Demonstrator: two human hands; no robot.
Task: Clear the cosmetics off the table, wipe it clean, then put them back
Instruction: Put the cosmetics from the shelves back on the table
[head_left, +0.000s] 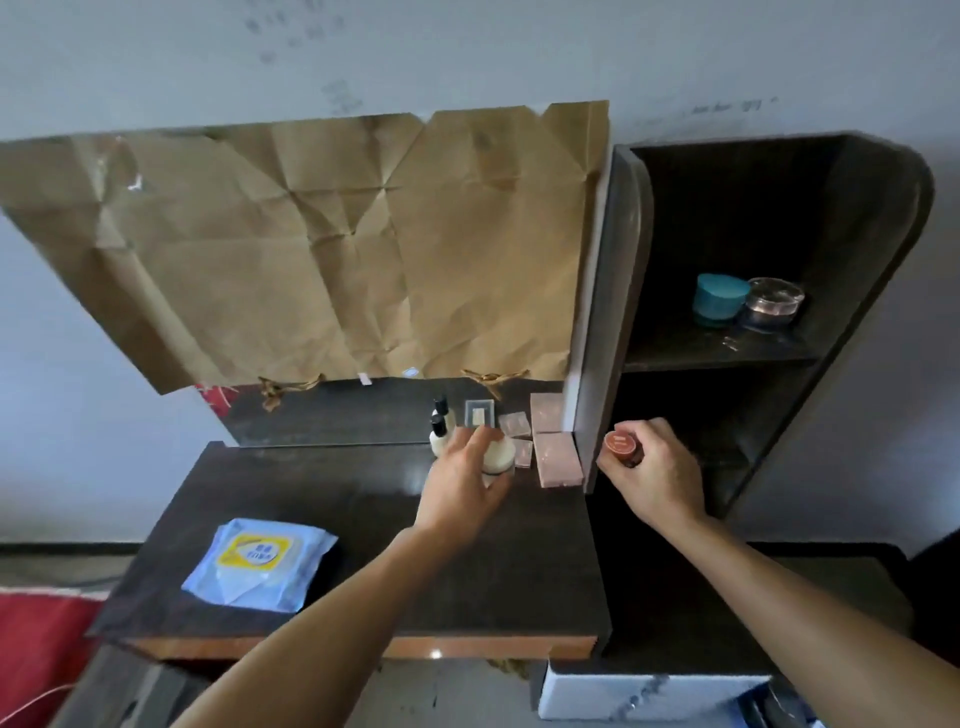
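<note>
Two edge-side: cream jar, orange jar

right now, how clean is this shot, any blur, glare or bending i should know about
Head view: wide-angle lens bows the shelf unit and table edges; light is dim and flat, shelf interior dark; overall soft, so print on the wipes pack is unreadable; one small glare spot on the table's front edge.

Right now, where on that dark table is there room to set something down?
The table is bare in the middle, between the wipes pack and the left hand, as is its back left below the brown paper. The back right corner, by the shelf panel, is crowded with bottles and pink boxes.
</note>
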